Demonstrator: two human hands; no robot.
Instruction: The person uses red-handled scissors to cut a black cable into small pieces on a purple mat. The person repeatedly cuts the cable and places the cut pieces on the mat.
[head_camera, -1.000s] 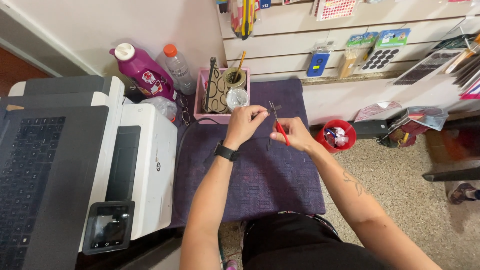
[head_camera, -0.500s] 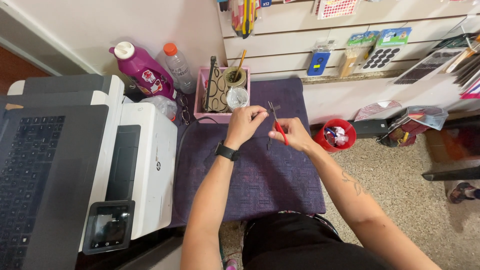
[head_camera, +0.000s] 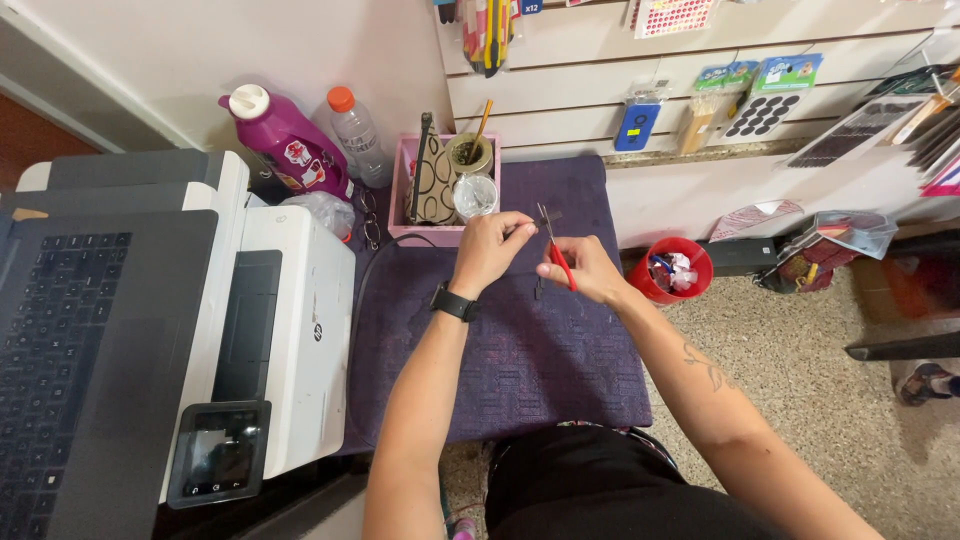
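- A pair of red-handled pliers (head_camera: 556, 252) is gripped in the right hand (head_camera: 585, 270), the fingers wrapped shut around the handles, above the purple-covered table (head_camera: 520, 350).
- The tool is held nearly upright: its long axis runs from the red handles near the palm up to the dark nose, which points away from the body toward the slatted wall (head_camera: 640, 90).
- A small, thin piece, too small to be identified, is pinched between the closed fingers of the left hand (head_camera: 490, 250) at the level of the nose; the piece appears to be presented to the tool so that both can be steadied close together.
- Both hands are raised just clear of the cloth, seemingly to keep the fine work in plain sight.
- A black watch (head_camera: 453, 303) is worn on the left wrist.
- A pink tray (head_camera: 400, 205) with a clear jar (head_camera: 475, 196) is placed just beyond the hands, at the back of the table.
- A white printer (head_camera: 290, 340) and a laptop (head_camera: 90, 350) are seen to the left, a purple bottle (head_camera: 285, 145) behind them.
- A red tub (head_camera: 677, 271) is seen on the floor to the right.
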